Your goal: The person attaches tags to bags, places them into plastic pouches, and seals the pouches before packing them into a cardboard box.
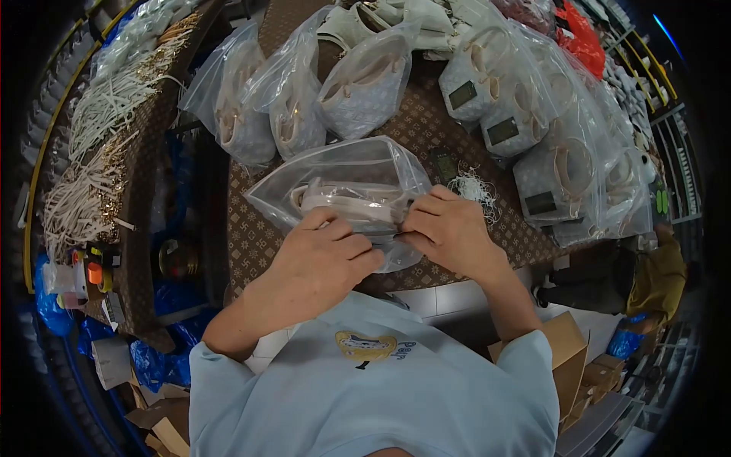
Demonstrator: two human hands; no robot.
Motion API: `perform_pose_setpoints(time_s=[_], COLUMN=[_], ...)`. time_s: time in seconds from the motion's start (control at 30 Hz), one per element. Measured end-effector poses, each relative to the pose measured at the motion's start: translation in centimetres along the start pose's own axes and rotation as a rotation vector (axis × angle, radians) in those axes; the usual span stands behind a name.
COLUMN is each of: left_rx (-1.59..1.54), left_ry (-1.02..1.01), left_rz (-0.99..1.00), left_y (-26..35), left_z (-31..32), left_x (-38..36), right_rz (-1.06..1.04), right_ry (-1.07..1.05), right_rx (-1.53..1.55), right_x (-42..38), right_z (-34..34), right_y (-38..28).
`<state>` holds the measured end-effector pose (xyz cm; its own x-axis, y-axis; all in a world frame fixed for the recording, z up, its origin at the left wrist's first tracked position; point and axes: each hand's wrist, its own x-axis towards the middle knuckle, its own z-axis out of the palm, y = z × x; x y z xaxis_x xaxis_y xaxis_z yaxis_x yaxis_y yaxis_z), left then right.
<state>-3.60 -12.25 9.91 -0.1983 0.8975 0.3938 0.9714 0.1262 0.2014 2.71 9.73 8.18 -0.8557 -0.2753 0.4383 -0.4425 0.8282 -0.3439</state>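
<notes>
On the table in front of me lies a pale handbag (358,199) with a light strap, inside a clear plastic bag (373,158) whose loose part spreads away from me. My left hand (324,247) is closed at its near left side, fingers curled down so the tips are hidden. At the near right side my right hand (445,232) pinches the edge, thumb and fingers together. A thin dark line shows between the hands; I cannot make out what it is. Just beyond my right hand are a bundle of white strings (476,190) and a dark tag (443,162).
Several plastic-wrapped handbags (365,87) stand along the far side of the patterned table (411,126). More wrapped handbags with dark tags (560,179) crowd the right. Light straps (99,145) are heaped at left. A person (655,278) is at right beyond a cardboard box (567,358).
</notes>
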Motion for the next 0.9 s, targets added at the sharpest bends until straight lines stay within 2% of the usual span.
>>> perform_pose_setpoints(time_s=[0.07,0.2,0.27,0.3,0.33,0.43,0.5,0.53,0.6,0.63,0.7,0.73,0.87,0.9], left_rx=[-0.039,-0.081,-0.086,-0.086,-0.088,-0.126,-0.153,-0.149,-0.197,-0.192,-0.102,-0.098,-0.075,-0.107], left_ry=[-0.006,0.001,0.051,0.098,0.101,0.053,-0.037,-0.042,-0.039,-0.041,-0.022,-0.018,0.016,0.032], left_rz=[0.031,0.038,0.023,0.001,0.006,0.055,0.059,0.067,-0.022,-0.02,-0.076,-0.076,-0.071,-0.065], left_y=[0.3,0.0,-0.7,-1.0,-1.1,-1.2,-1.0,-1.0,-1.0,-1.1,-1.5,-1.6,-1.5,-1.5], left_z=[0.3,0.0,-0.5,-0.6,-0.6,-0.8,-0.7,-0.9,-1.6,-1.7,-1.9,-2.0,-2.0,-2.0], left_x=[0.3,0.4,0.2,0.2,0.3,0.9,1.3,1.5,1.9,1.9,1.7,1.6,1.7,1.8], right_rz=[-0.017,0.092,0.251,0.394,0.395,0.503,0.382,0.385,0.582,0.58,0.787,0.795,0.732,0.459], right_ry=[-0.181,-0.114,0.169,0.221,0.224,0.207,0.182,0.192,-0.052,-0.046,0.247,0.333,0.365,0.223], right_rx=[-0.122,-0.073,0.104,0.181,0.175,0.106,0.058,0.058,0.191,0.192,0.402,0.404,0.454,0.265], right_x=[0.6,0.4,-0.6,-1.1,-1.2,-1.8,-2.5,-2.7,-2.9,-3.0,-3.5,-4.0,-3.1,-2.2], right_z=[-0.3,-2.0,-4.7,-5.9,-5.6,-3.0,-1.2,-1.1,-1.5,-2.0,-3.5,-3.7,-5.5,-5.8], right_y=[0.1,0.6,1.3,1.0,0.9,1.4,2.7,3.0,3.9,4.3,5.1,5.6,3.1,2.0])
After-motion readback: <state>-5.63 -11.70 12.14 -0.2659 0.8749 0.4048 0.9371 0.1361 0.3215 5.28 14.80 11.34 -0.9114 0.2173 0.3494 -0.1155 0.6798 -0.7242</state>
